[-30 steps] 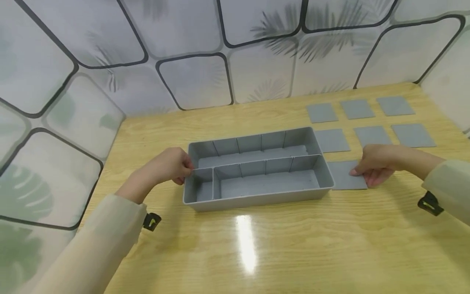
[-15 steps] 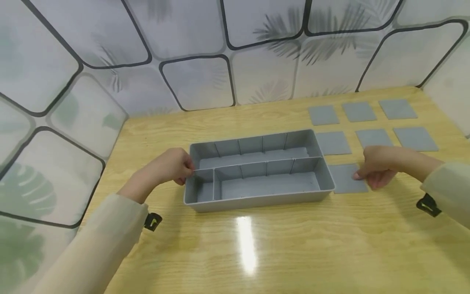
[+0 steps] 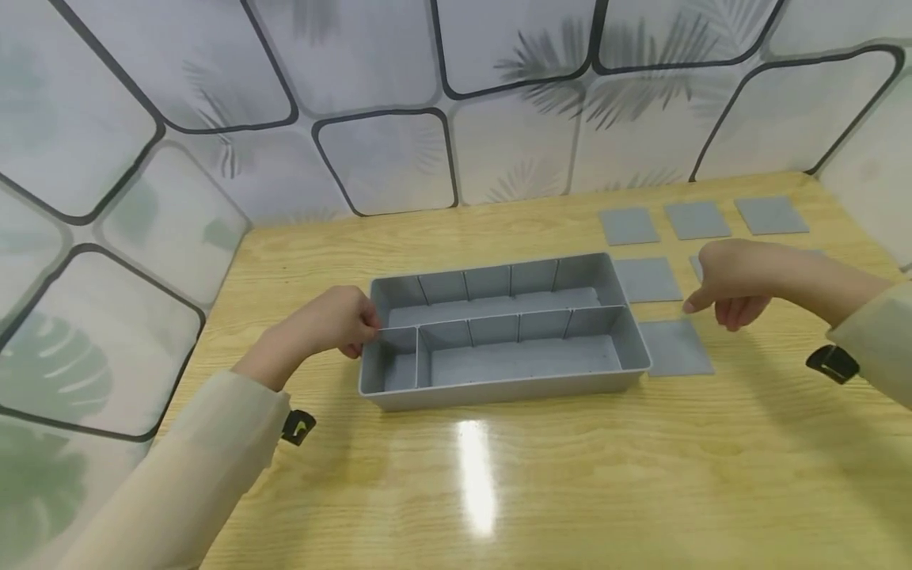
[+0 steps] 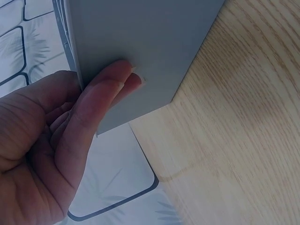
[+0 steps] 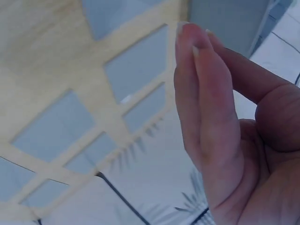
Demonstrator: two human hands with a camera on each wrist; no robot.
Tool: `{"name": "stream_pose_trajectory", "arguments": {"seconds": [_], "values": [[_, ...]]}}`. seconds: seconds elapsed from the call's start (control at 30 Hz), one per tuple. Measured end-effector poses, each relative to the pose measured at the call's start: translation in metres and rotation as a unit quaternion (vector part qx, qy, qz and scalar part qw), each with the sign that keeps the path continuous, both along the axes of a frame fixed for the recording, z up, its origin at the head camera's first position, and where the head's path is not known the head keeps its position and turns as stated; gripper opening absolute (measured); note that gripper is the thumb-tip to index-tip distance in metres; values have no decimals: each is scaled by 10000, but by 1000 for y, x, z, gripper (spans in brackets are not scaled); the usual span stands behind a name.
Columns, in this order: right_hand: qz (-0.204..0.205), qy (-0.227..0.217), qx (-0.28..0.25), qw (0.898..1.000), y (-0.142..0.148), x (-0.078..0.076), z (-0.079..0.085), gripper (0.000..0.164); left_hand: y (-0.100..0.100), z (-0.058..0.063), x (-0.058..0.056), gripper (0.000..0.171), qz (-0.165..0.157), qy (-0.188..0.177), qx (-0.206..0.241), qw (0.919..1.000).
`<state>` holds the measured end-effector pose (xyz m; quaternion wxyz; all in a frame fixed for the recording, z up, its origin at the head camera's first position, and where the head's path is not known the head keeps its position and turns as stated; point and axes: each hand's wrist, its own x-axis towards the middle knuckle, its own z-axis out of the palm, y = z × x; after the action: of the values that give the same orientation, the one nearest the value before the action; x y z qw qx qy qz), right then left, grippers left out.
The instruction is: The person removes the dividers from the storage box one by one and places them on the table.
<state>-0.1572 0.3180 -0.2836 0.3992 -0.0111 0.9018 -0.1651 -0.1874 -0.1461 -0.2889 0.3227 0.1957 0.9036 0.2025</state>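
Observation:
A grey plastic organizer box (image 3: 499,392) with long compartments sits on the wooden table. A short divider (image 3: 417,360) marks off a small compartment at its front left. My left hand (image 3: 331,323) grips the box's left end wall by the rim; its fingertips lie against the outer face (image 4: 150,51) in the left wrist view. Above the table, right of the box, my right hand (image 3: 737,277) is raised with fingertips close together and nothing visible held. The nearest flat grey square (image 3: 677,348) lies just below it, against the box's right end.
Several more grey squares lie in rows toward the back right, such as the far corner one (image 3: 772,215); the right hand hides parts of two. A patterned wall covering (image 3: 385,158) rises behind the wooden table (image 3: 606,467). Light glares on the tabletop in front of the box.
My right hand has lifted off the front grey square and moved up and slightly back, uncovering it. The left hand keeps its grip and the box stays in place.

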Motion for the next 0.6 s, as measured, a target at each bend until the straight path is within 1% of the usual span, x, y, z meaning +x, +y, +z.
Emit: {"name": "stream_pose_trajectory", "arguments": {"seconds": [0.2,0.43,0.6], "values": [[76,100,153,9998,-14,-5,15,37,-2,-1,0,14,60,26,45,10000],[382,303,320,9983,-33,-8,26,29,-1,-2,-1,13,137,-33,122,9998],[767,537,283,9952,-47,-10,36,37,-2,-2,-1,14,178,-59,96,9998]]}}
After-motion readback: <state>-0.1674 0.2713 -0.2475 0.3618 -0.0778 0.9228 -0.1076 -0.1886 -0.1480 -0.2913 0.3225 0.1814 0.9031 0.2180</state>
